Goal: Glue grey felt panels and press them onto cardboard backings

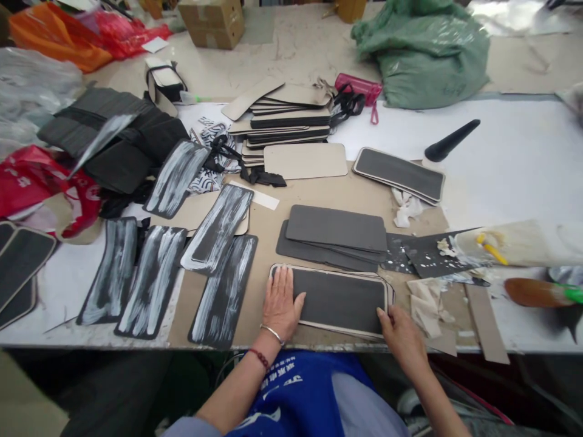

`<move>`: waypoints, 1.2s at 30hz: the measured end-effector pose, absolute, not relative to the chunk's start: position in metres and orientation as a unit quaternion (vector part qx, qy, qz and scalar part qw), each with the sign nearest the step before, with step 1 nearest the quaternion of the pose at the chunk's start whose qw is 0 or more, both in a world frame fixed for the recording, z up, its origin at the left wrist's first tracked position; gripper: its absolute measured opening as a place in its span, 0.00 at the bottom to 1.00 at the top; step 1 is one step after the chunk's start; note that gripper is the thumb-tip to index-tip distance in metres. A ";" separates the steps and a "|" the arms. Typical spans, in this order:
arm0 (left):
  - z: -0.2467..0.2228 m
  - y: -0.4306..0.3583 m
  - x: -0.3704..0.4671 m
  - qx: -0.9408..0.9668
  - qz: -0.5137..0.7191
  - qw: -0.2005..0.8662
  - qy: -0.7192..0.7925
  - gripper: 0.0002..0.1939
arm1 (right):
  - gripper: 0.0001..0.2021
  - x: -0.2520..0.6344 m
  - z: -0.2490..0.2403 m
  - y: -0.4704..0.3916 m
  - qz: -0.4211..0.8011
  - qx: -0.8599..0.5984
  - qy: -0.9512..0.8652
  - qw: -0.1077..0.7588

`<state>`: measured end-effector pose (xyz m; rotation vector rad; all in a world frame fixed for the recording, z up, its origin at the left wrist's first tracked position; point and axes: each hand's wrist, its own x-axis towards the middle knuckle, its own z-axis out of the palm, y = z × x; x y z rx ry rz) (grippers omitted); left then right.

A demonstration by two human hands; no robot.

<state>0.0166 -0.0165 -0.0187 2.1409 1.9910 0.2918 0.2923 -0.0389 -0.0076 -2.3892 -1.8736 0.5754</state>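
A dark rectangular panel with a pale border (341, 298) lies on others like it at the table's front edge. My left hand (281, 303) rests flat on its left end, fingers stretched out. At the panel's lower right corner, my right hand (398, 331) pinches the edge between thumb and fingers. Just behind sit plain dark grey panels (337, 230), stacked loosely. To the left are several dark panels streaked with white paste, one of them (223, 291) nearest my left hand.
Beige panels (305, 161) are piled at the back centre. A bordered panel (398, 173) and a black tool (450, 141) lie back right. A brown-handled brush (537, 292) is at right. Green sack (423, 54), cardboard box (212, 23) and black bundle (113, 136) stand farther back.
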 end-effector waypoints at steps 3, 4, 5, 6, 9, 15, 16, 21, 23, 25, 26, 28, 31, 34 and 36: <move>-0.028 -0.020 -0.010 0.671 0.124 0.079 0.726 0.31 | 0.14 0.294 -0.011 -0.040 0.187 -0.774 -0.604 0.042; -0.031 -0.022 -0.017 0.667 0.135 0.077 0.729 0.30 | 0.14 0.295 -0.013 -0.040 0.188 -0.774 -0.602 0.049; -0.034 -0.023 -0.022 0.668 0.150 0.079 0.725 0.29 | 0.14 0.296 -0.014 -0.040 0.188 -0.775 -0.600 0.058; -0.037 -0.025 -0.025 0.672 0.166 0.084 0.717 0.27 | 0.14 0.297 -0.015 -0.040 0.189 -0.775 -0.599 0.067; -0.036 -0.026 -0.024 0.668 0.225 0.108 0.701 0.24 | 0.15 0.298 -0.013 -0.041 0.188 -0.774 -0.597 0.102; -0.010 -0.032 -0.016 0.599 0.352 0.195 0.693 0.16 | 0.18 0.292 -0.001 -0.052 0.196 -0.768 -0.576 0.201; -0.004 -0.031 -0.015 0.576 0.361 0.222 0.699 0.15 | 0.17 0.292 0.000 -0.053 0.208 -0.767 -0.569 0.211; 0.031 0.015 -0.002 0.446 0.362 0.355 0.737 0.19 | 0.18 0.314 0.013 -0.014 0.249 -0.762 -0.549 0.237; 0.044 0.061 0.011 0.444 0.368 0.373 0.727 0.20 | 0.20 0.329 0.023 0.026 0.244 -0.754 -0.557 0.247; 0.054 0.117 0.030 0.480 0.377 0.377 0.696 0.18 | 0.22 0.346 0.034 0.074 0.219 -0.755 -0.562 0.258; 0.058 0.148 0.042 0.502 0.382 0.375 0.679 0.17 | 0.22 0.355 0.040 0.098 0.201 -0.759 -0.562 0.260; 0.066 0.208 0.067 0.546 0.387 0.358 0.651 0.15 | 0.23 0.374 0.051 0.146 0.162 -0.772 -0.555 0.264; 0.075 0.283 0.106 0.584 0.381 0.348 0.627 0.14 | 0.24 0.402 0.061 0.203 0.105 -0.798 -0.531 0.264; 0.072 0.317 0.130 0.566 0.374 0.380 0.629 0.21 | 0.22 0.423 0.059 0.231 0.031 -0.824 -0.511 0.242; 0.063 0.312 0.128 0.557 0.366 0.388 0.636 0.27 | 0.23 0.426 0.055 0.228 -0.018 -0.819 -0.521 0.241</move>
